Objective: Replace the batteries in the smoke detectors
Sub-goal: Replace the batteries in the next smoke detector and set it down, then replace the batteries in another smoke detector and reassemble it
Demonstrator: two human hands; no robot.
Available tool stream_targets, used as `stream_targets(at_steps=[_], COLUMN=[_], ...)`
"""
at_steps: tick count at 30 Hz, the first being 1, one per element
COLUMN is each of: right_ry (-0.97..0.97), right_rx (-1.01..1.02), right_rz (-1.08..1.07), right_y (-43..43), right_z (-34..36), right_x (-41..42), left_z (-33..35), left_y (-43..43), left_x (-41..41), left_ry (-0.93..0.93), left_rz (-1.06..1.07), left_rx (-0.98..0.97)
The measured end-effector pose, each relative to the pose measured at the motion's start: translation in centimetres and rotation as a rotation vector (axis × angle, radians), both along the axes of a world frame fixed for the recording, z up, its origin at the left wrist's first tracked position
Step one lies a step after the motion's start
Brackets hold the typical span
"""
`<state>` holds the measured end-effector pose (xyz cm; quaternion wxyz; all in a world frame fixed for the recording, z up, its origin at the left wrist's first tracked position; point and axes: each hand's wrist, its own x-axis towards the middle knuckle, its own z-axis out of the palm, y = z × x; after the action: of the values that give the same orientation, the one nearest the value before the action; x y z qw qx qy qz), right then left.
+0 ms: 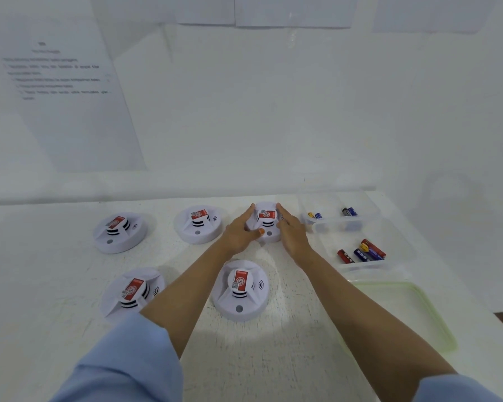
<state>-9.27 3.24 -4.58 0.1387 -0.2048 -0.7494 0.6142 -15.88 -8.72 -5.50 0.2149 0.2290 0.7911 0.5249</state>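
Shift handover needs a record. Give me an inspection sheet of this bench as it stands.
Surface: scuffed white tabletop against a white wall.
Job's things: five round white plastic smoke detectors with red labels, three in the back row, two in front; clear plastic divided tray holding loose batteries in three compartments.
Clutter: pale green translucent lid lying flat, nearer than the tray.
Grippers: left hand grips the back-right detector, thumb at its front; right hand lies against its right side, fingers straight.
Cables: nothing seen.
Surroundings: printed paper sheets on the wall, text blurred.
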Motion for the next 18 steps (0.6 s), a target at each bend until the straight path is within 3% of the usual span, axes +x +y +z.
stream_targets(at_steps=[6,10,13,18], right_ry=[-0.044,-0.099,-0.092,0.077], right_rx=[0.116,0.305,0.361,0.577], right_rz=[0.014,0.078,0.038,0.072], right_y=[0.1,0.5,0.0,-3.4], right_z=[-0.6,-0.8,-0.5,1.2], right_x=[-0.3,-0.3,-0.2,-0.5], left_z=[-0.4,-0.4,0.4,3.7], left_y=[0.3,0.3,-0.1,-3.8], left_x=[-0.3,-0.3,0.3,0.7], left_ry=[0.012,0.027,0.151,0.311], left_rz=[0.026,0.044,0.059,0.341], left_rx=[-0.058,-0.093,-0.121,0.216])
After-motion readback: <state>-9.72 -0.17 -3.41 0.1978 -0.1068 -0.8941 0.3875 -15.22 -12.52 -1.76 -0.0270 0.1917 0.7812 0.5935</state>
